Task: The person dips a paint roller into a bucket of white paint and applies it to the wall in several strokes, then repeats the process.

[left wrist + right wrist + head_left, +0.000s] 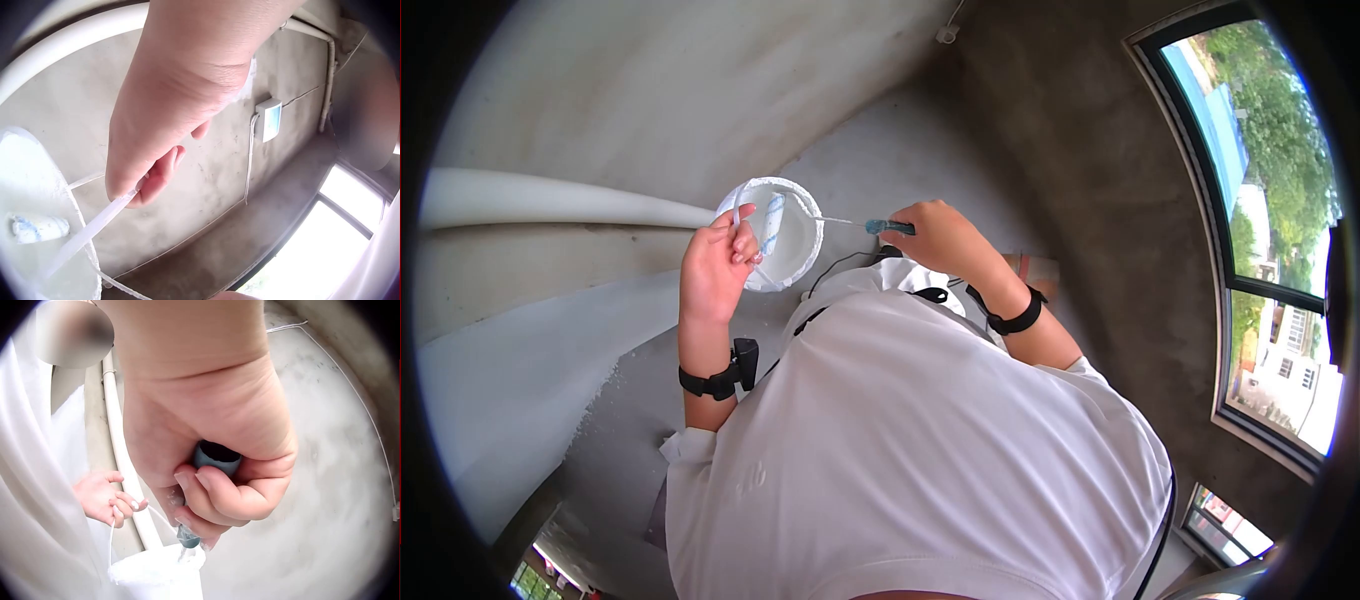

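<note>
My left hand (715,270) grips the thin white bail of a white bucket (808,262), its fingers curled round it; the left wrist view shows the bail (94,226) running from the hand (162,119) down across the bucket (28,156). Inside the bucket lies a white roller (774,222) with blue streaks, also visible at the left wrist (40,229). My right hand (955,240) holds the roller's teal and black handle (890,228), whose thin metal rod reaches over the bucket's rim. From the right wrist, curled fingers wrap the handle's hollow end (215,457).
A thick white pipe (580,200) runs along the wall left of the bucket. Windows (1250,200) stand on the right. A white box (269,119) with a cable is fixed to the wall. Dark cables cross near the person's white clothing (920,400).
</note>
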The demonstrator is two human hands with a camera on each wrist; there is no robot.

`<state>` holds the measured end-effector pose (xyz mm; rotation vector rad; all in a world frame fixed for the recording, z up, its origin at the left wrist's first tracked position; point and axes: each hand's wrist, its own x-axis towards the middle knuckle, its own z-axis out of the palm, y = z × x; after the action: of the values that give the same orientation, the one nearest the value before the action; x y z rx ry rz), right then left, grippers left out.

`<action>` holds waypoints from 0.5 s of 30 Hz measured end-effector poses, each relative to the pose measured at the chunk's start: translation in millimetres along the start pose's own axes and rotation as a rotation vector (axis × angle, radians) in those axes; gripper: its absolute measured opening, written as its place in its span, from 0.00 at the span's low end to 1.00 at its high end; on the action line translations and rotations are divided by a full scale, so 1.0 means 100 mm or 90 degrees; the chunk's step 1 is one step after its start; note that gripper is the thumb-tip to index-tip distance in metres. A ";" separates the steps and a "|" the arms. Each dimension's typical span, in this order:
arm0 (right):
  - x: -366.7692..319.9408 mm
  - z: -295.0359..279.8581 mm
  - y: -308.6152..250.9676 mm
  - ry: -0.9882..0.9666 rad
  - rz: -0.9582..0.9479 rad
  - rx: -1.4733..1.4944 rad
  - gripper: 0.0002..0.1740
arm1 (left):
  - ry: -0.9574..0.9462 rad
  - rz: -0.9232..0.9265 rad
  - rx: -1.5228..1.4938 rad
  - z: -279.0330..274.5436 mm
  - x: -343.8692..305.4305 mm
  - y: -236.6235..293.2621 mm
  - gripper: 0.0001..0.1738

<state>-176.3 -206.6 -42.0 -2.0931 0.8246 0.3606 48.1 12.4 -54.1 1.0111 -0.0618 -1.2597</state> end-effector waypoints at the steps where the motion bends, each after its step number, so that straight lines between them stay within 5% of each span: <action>1: 0.03 0.05 0.04 0.015 0.002 0.006 0.13 | -0.004 0.000 0.007 -0.04 0.02 -0.03 0.31; 4: 0.04 0.20 0.12 0.081 -0.095 -0.029 0.14 | 0.031 0.000 0.012 -0.06 0.04 -0.07 0.31; 15: 0.20 0.24 0.22 0.063 -0.111 -0.053 0.12 | 0.035 0.030 0.076 -0.06 0.03 -0.10 0.33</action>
<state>-175.4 -206.0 -80.4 -2.2563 0.6879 0.2023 45.1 14.4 -65.8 1.1399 -0.1187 -1.1963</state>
